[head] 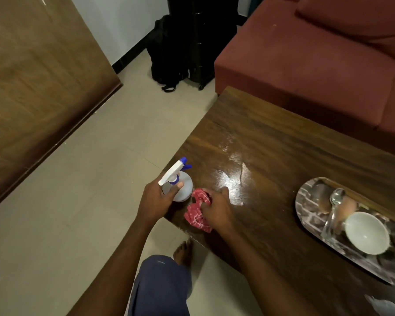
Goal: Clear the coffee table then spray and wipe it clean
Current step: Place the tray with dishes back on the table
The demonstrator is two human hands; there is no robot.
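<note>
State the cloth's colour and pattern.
Red cloth with a white grid pattern; head view.

White spray bottle [180, 187] with blue nozzle, red-and-white checked cloth [197, 212], maroon sofa [317, 65]

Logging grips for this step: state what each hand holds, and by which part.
Left hand grips the spray bottle by its neck, under the trigger head. Right hand clutches the red cloth, bunched under its fingers.

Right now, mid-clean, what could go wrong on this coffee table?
The tray with its bowl and glass sits on the table; a sweep of the cloth could knock them. The spray bottle in the left hand is at the table's corner edge; set down there, it might tip off.
</note>
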